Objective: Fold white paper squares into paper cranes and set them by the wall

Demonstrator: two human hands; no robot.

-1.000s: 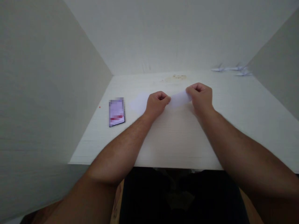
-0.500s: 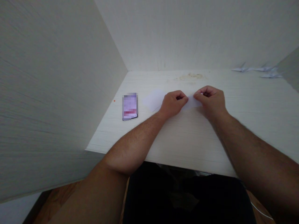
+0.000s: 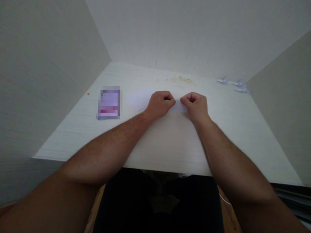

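A small sheet of white paper (image 3: 178, 105) is pinched between my two hands over the white table (image 3: 160, 142). My left hand (image 3: 160, 103) grips its left side, thumb against curled fingers. On the other side, my right hand (image 3: 195, 104) holds the paper in a similar pinch. Both hands hide much of the sheet, so its folds cannot be made out. More white paper (image 3: 138, 97) lies flat on the table, left of my left hand and partly behind it.
A phone-like object (image 3: 109, 104) with a blurred purple screen lies at the left. Several folded white paper pieces (image 3: 233, 83) stand in the back right corner. A brownish stain (image 3: 180, 79) marks the table near the back wall. Grey panels enclose the table on three sides.
The view has turned to the right, so everything appears farther left. My right hand has come slightly nearer the left one, and both still hold the paper.
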